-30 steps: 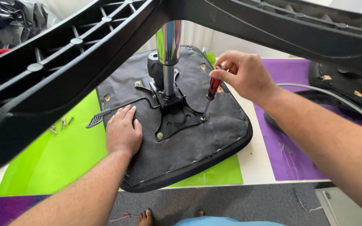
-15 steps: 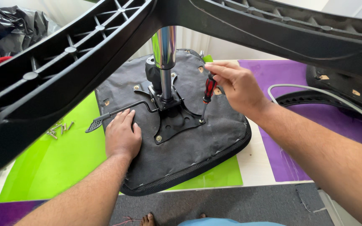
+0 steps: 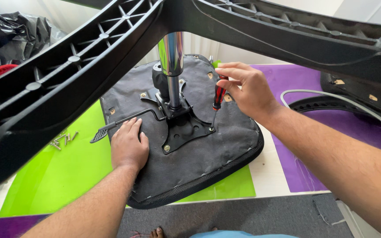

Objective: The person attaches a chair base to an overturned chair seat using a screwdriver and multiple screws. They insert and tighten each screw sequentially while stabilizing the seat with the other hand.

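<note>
**A:** What are the fingers (image 3: 225, 72) of the right hand (image 3: 252, 94) doing?

**B:** They are pinched narrow around the red and black handle of a thin screwdriver (image 3: 217, 99). The tool stands almost straight up. Its tip sits on a screw at the right arm of the flat black metal plate (image 3: 182, 131).

**A:** Is that new?

**B:** A little. A second ago the screwdriver leaned more and the hand was further up and to the right. Now the hand has come closer in and the tool is more upright on the screw. So I think the turning of this screw is just going on or about to start.

**A:** And the left hand (image 3: 128, 147)?

**B:** Its fingers lie flat and spread, holding nothing. The hand presses on the upside-down black fabric chair seat (image 3: 208, 167), just beside the thin black lever (image 3: 126, 120). It has stayed there, keeping the seat from sliding.

**A:** Where is the seat?

**B:** It lies bottom up on the desk (image 3: 267, 176), on a bright green mat (image 3: 62, 176), with a purple mat (image 3: 300, 145) to the right. A shiny silver pole (image 3: 171, 66) rises from the middle of the plate up to the big black plastic star-shaped chair base (image 3: 89, 61).

**A:** Anything else nearby?

**B:** A little pile of loose silver screws (image 3: 62, 140) lies on the green mat, left of the lever.
</note>
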